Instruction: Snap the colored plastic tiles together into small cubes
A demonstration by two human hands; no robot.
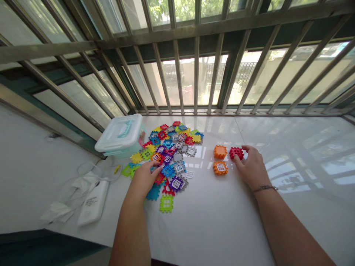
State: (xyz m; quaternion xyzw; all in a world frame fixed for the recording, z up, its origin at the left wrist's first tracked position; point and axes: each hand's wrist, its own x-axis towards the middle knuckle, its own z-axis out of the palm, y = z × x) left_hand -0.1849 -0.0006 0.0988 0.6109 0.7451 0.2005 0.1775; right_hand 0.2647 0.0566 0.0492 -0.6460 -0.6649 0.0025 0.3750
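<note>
On the right, my right hand [252, 167] has its thumb and index finger around a red toothed block [236, 152], which rests on the white surface. Just left of it stand two orange toothed blocks, a plain one [220, 151] and one with a white window piece [220, 168]. My left hand [144, 178] reaches over the near left part of a pile of colourful interlocking plastic tiles [168, 170]. Its thumb and index finger are apart, close to an orange tile with a white window [156, 157]. Some tiles are hidden beneath that hand.
A clear-lidded, pale green storage box [120, 136] stands at the back left, beside the pile. Further left lie a white power strip [93, 201], tangled cables and a small yellow object [117, 169]. Metal window bars [196, 77] rise along the back.
</note>
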